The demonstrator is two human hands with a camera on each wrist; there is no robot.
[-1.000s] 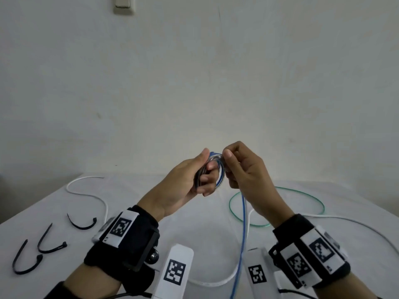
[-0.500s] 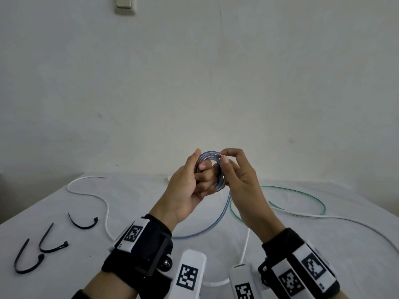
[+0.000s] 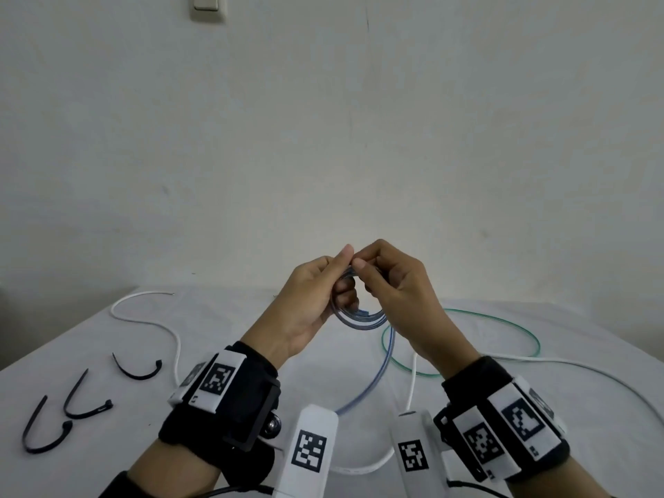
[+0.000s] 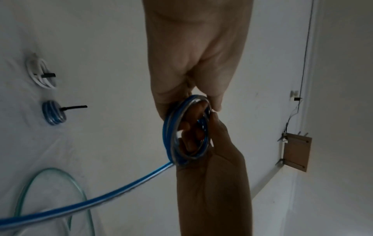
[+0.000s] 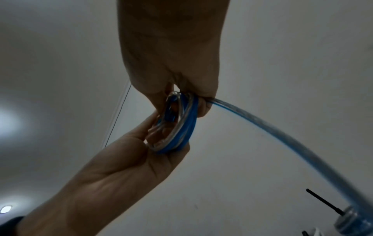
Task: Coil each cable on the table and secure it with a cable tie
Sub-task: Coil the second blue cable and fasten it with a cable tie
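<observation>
Above the table both hands hold a small coil of blue cable [image 3: 363, 318]. My left hand [image 3: 341, 282] grips the coil's left side, with fingers through the loops [image 4: 171, 135]. At the coil's top my right hand [image 3: 363, 271] pinches the cable [image 5: 181, 127] between thumb and fingers. The loose blue tail [image 3: 381, 368] drops from the coil toward the table's near edge. A green cable [image 3: 503, 325] and two white cables [image 3: 158, 321] [image 3: 575, 368] lie uncoiled on the table. At the left lie three black cable ties [image 3: 138, 372] [image 3: 86, 404] [image 3: 43, 433].
The table wears a white cloth [image 3: 107, 354] and stands against a white wall. The left wrist view shows two tied coils on the cloth, one white [image 4: 40, 75] and one blue [image 4: 53, 114]. A wooden plate [image 4: 295, 151] hangs on the wall.
My right hand has carried the cable over the top of the coil. The coil has tipped, so its loops now hang below the fingers. The tail has swung with it.
</observation>
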